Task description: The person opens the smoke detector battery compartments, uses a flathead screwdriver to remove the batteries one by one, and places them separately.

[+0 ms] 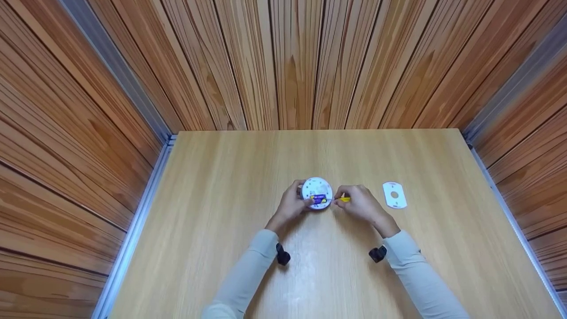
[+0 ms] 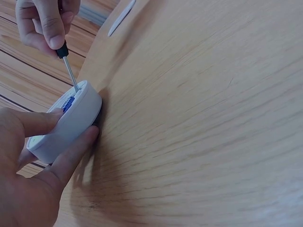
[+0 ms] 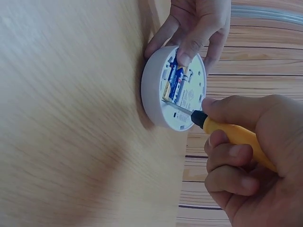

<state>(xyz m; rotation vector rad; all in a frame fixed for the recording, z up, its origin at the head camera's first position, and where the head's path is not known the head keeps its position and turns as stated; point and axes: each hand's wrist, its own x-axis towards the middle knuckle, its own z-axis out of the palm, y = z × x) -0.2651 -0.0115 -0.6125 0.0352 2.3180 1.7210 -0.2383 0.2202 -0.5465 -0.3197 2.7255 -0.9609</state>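
The left hand [image 1: 290, 203] pinches the tilted white round device [image 1: 316, 191] over the middle of the tabletop [image 1: 221, 199], blue batteries [image 3: 177, 84] showing; the right hand [image 1: 359, 204] grips the yellow screwdriver [image 3: 234, 135], tip right at the batteries' end! White plate [image 1: 395, 202] further right.

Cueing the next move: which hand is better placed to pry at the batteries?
Likely the right hand: it grips the yellow screwdriver, tip beside the batteries. The left hand is occupied holding the white device.

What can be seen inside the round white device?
Blue-labelled batteries show in the round white device. The thumb of the left hand covers one end; what lies beneath the batteries is hidden.
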